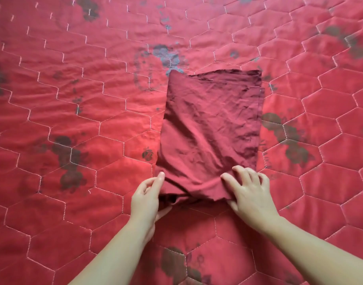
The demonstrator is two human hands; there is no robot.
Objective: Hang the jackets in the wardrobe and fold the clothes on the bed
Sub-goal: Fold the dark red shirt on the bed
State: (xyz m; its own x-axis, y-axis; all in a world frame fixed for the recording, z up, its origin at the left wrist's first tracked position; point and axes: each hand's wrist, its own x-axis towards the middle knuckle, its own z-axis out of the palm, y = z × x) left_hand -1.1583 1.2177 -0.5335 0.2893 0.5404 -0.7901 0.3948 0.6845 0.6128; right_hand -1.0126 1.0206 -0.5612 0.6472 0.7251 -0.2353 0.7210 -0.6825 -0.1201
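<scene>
1. Two bare forearms reach in from the bottom edge, one from the lower left and one from the lower right, both stretching forward over the bed.
2. At the end of the left forearm, the left hand [146, 197] grips the near left corner of the cloth [211, 128]. Its fingers curl up along the cloth's left edge, and the thumb tucks under the near hem, so the corner is pinched between them.
3. At the end of the right forearm, the right hand [249, 192] rests on the near right corner of the cloth. Its fingers are spread and bent, with fingertips pressing down on top of the fabric, and the thumb hooks under the near edge, holding that corner.
4. Dark red and wrinkled, the cloth is folded into a tall rectangle. It lies flat on the bed just ahead of the hands, near the middle of the view, with its far edge slightly uneven.
5. Beneath everything is the quilt [73, 112], bright red, stitched in a pale hexagon pattern and printed with faded dark flower shapes. It fills the whole view.
</scene>
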